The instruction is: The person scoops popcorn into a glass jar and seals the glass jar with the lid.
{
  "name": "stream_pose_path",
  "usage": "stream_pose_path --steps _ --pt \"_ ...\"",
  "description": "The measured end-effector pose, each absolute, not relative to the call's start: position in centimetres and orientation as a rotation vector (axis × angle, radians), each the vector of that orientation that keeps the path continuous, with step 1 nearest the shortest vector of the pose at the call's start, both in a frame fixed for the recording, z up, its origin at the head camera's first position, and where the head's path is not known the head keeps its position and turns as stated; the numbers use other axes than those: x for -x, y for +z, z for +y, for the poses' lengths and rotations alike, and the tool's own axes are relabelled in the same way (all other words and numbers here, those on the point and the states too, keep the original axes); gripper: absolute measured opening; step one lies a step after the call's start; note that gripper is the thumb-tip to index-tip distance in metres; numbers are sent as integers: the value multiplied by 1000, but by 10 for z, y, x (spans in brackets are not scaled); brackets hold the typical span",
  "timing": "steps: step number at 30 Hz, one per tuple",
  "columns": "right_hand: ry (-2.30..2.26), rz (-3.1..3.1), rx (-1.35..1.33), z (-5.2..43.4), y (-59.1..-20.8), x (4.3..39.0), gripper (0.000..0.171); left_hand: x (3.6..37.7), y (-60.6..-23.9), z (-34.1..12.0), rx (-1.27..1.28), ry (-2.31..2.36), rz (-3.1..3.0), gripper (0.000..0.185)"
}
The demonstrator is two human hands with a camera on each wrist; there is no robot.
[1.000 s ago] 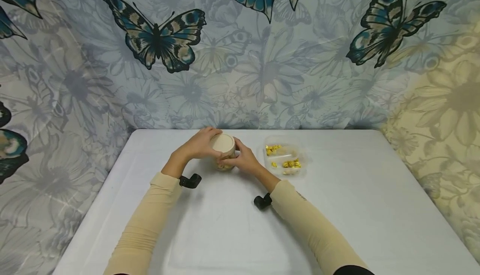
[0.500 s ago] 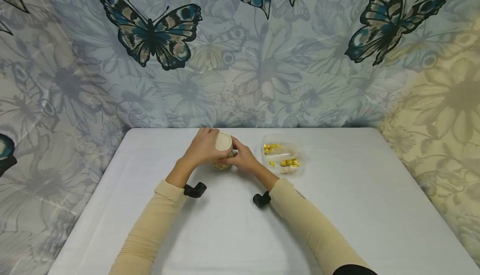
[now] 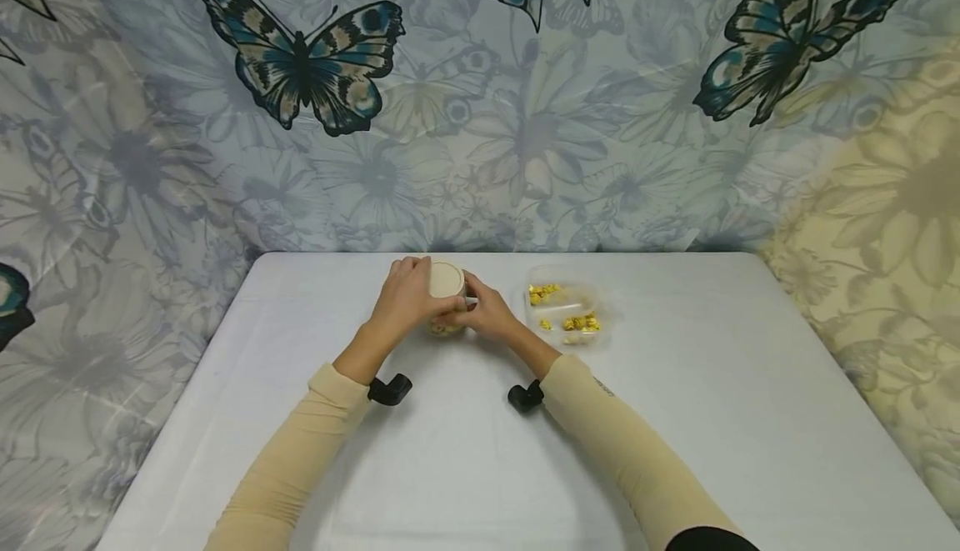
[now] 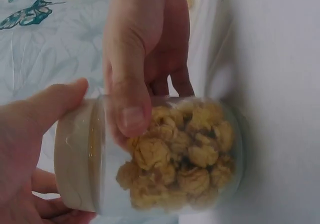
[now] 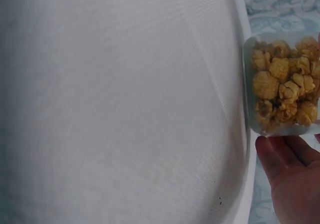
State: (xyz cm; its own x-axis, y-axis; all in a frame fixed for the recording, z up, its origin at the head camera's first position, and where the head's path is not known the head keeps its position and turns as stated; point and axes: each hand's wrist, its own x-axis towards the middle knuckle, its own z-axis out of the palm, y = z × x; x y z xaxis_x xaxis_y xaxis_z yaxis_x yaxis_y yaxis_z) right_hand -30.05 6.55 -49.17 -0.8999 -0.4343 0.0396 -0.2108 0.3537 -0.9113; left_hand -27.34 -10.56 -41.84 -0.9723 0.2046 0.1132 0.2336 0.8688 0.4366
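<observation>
A clear jar with a cream lid stands at the back of the table, left of centre. Golden popcorn fills its lower part. My left hand grips the lid, its thumb along the near side and other fingers round the far side. Around the clear body, my right hand holds the jar from the right; its thumb lies across the glass in the left wrist view. The jar's base is close to the white cloth.
Just right of the jar is a clear divided plastic tray with several yellow pieces in its compartments. A white cloth covers the table. Behind hangs a butterfly-print fabric. A black wrist camera sits on each sleeve.
My left hand has turned at the lid, its thumb swinging rightward across the near side, mostly in the first half second. The right hand keeps its hold on the jar.
</observation>
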Motion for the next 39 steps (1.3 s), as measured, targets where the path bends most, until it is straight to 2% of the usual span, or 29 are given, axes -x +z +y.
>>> stream_pose_path --steps 3,10,13,24,35,39 --pt "-1551 2433 593 64 -493 302 88 273 -422 -109 349 -776 -2926 87" --pt "-1546 2468 630 66 -493 301 88 291 -424 -131 639 -1061 -3000 89" --pt "-1544 2457 631 66 -495 301 89 292 -422 -134 676 -1116 -3027 89" --pt "-1553 2442 608 66 -495 303 87 265 -429 -123 309 -1037 -2897 99" --pt "-1539 2387 580 64 -490 300 85 261 -435 -115 196 -1023 -2840 90" --pt "-1481 2436 543 58 -484 296 90 260 -429 -109 184 -921 -2874 86"
